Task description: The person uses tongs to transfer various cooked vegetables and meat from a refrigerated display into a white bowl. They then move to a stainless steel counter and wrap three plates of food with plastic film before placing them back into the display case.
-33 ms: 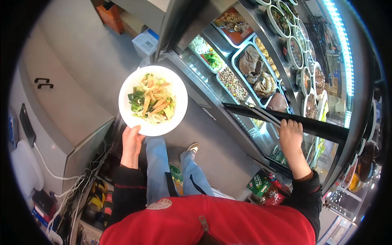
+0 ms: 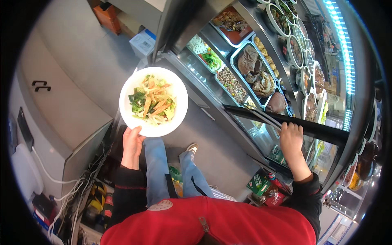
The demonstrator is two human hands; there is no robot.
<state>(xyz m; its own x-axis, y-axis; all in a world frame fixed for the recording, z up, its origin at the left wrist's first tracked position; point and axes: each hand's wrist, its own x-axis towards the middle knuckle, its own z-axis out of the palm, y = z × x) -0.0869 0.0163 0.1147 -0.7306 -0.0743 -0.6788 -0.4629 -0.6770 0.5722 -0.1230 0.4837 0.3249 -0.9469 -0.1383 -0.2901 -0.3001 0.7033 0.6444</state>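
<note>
The left hand holds a white bowl of noodles and greens by its near rim, fingers curled under the edge and thumb on top, so the bowl stays flat and nothing spills. The bowl hangs in the air just left of the food counter, close to the trays of cooked food, likely so more can go in. The right hand is on the counter's dark sliding door, fingers bent over its edge and gripping it. Jeans and a shoe show on the grey floor below the bowl.
</note>
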